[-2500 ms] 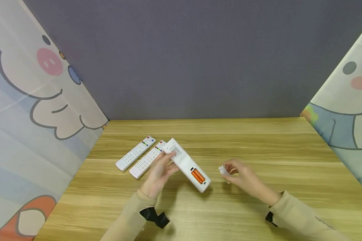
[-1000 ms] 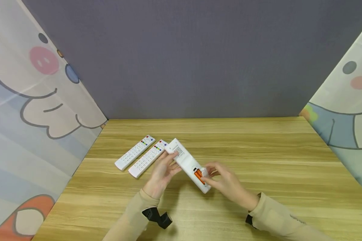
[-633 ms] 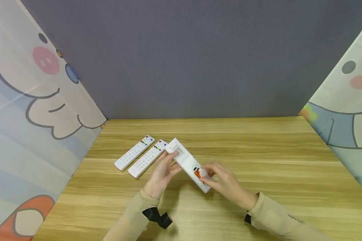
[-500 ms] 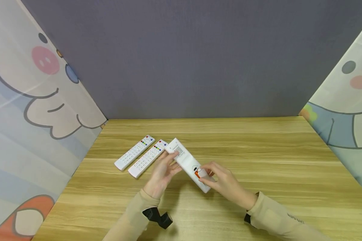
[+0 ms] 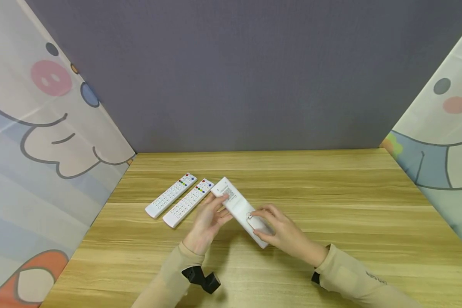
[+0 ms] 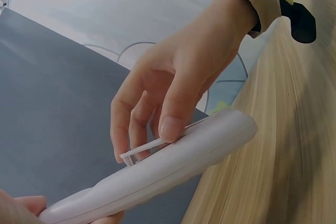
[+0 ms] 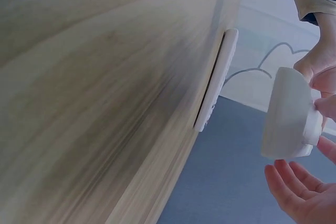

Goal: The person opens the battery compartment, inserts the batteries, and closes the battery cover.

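My left hand (image 5: 205, 224) grips a white remote control (image 5: 236, 206) near one end, thumb on its labelled back, which faces up. My right hand (image 5: 282, 231) pinches a white battery cover (image 5: 257, 223) between thumb and fingers over the battery compartment. In the left wrist view, the cover (image 6: 148, 146) is tilted, with its clipped end raised off the remote (image 6: 173, 166) and its other end down close to the back. No battery shows now. The right wrist view has the remote (image 7: 286, 114) nearly end-on, above the table.
Two more white remotes, one at the far left (image 5: 171, 195) and one beside it (image 5: 188, 203), lie face up on the wooden table (image 5: 350, 192). A dark grey panel (image 5: 262, 77) stands behind the table. Printed cartoon curtains (image 5: 7, 179) hang at the sides.
My right hand has brought the battery cover from the right onto the remote's back. The orange batteries, visible before, are now covered. My left hand has kept its grip almost in place.
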`<action>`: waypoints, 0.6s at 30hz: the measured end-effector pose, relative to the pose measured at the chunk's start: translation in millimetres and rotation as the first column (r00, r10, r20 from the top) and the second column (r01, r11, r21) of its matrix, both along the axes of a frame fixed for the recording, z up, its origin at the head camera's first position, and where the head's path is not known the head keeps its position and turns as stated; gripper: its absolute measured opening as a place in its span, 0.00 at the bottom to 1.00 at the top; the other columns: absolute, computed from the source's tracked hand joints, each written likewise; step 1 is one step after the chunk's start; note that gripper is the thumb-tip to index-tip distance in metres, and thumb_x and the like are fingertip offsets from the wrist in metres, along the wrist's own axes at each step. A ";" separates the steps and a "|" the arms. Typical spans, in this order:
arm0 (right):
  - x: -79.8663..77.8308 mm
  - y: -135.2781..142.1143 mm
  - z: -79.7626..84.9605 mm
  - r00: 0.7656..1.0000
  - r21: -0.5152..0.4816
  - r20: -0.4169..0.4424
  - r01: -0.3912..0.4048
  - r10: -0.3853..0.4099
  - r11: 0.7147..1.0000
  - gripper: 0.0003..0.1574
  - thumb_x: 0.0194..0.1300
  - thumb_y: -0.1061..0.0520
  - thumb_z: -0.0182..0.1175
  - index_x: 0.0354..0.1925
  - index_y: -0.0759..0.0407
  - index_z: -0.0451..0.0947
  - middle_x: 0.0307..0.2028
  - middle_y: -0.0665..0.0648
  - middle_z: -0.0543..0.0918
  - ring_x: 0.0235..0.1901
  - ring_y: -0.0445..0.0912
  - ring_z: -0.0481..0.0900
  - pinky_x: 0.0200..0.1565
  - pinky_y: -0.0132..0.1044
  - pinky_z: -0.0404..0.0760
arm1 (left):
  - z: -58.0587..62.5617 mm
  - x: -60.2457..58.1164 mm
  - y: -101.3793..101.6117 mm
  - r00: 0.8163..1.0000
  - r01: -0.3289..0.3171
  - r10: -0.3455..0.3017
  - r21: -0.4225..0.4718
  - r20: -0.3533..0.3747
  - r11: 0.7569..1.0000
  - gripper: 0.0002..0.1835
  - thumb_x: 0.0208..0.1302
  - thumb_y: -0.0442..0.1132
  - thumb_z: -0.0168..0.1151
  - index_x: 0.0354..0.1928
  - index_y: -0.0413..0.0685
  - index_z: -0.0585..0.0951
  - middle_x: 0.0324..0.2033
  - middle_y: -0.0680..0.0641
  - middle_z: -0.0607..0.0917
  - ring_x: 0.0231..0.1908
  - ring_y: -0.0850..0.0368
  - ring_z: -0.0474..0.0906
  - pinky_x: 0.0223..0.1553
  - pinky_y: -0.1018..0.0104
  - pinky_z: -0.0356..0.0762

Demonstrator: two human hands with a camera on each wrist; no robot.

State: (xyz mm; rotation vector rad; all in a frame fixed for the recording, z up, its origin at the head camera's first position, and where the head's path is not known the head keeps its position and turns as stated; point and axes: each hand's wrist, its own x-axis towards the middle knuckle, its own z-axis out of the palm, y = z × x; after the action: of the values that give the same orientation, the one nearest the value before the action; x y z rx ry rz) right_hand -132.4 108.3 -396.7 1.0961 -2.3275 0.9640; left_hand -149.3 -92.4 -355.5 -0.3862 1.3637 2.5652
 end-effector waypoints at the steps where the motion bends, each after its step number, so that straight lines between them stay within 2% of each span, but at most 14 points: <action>1: 0.3 0.3 -0.3 1.000 0.007 0.014 0.002 -0.002 1.000 0.27 0.48 0.56 0.65 0.48 0.58 0.71 0.46 0.59 0.72 0.41 0.47 0.74 0.40 0.32 0.79 | 0.0 0.0 0.1 1.000 -0.002 0.002 0.000 0.001 1.000 0.18 0.60 0.30 0.51 0.53 0.40 0.68 0.34 0.47 0.81 0.33 0.51 0.79 0.40 0.58 0.78; 8: 5.2 2.9 -0.5 0.998 0.077 0.055 0.021 -0.026 0.997 0.30 0.54 0.53 0.62 0.55 0.55 0.68 0.50 0.61 0.69 0.40 0.48 0.76 0.37 0.32 0.80 | 0.4 0.2 0.2 1.000 -0.004 0.004 0.006 -0.003 1.000 0.17 0.61 0.29 0.49 0.52 0.41 0.67 0.35 0.47 0.79 0.34 0.50 0.78 0.41 0.56 0.77; 11: 8.3 4.0 -1.1 0.998 0.137 0.057 0.024 -0.032 0.990 0.37 0.52 0.49 0.62 0.59 0.55 0.63 0.53 0.61 0.66 0.38 0.48 0.76 0.34 0.30 0.80 | 0.6 0.4 -0.5 1.000 -0.003 0.003 0.013 -0.005 1.000 0.18 0.61 0.29 0.49 0.54 0.41 0.66 0.36 0.47 0.79 0.35 0.49 0.78 0.43 0.54 0.76; 14: 10.9 4.5 -2.3 0.998 0.205 0.054 0.012 -0.023 0.979 0.49 0.48 0.47 0.66 0.63 0.56 0.56 0.56 0.63 0.63 0.37 0.48 0.76 0.34 0.30 0.80 | 1.4 0.4 -1.3 1.000 -0.009 0.009 0.015 -0.007 1.000 0.19 0.61 0.29 0.49 0.55 0.41 0.65 0.37 0.47 0.78 0.36 0.49 0.78 0.44 0.54 0.76; 18: 13.3 5.2 -3.3 0.999 0.245 0.037 0.003 -0.013 0.970 0.55 0.44 0.51 0.69 0.65 0.57 0.51 0.56 0.66 0.62 0.38 0.48 0.75 0.35 0.31 0.80 | 2.5 0.5 -2.0 1.000 -0.013 0.013 0.016 -0.007 1.000 0.20 0.61 0.29 0.48 0.56 0.40 0.64 0.38 0.46 0.78 0.37 0.49 0.77 0.44 0.54 0.76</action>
State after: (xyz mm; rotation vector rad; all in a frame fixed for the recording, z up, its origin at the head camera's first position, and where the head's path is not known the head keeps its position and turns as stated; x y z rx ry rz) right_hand -119.1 113.6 -400.0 1.1678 -2.5315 0.7131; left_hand -148.8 -94.5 -353.0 -0.3852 1.3467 2.5890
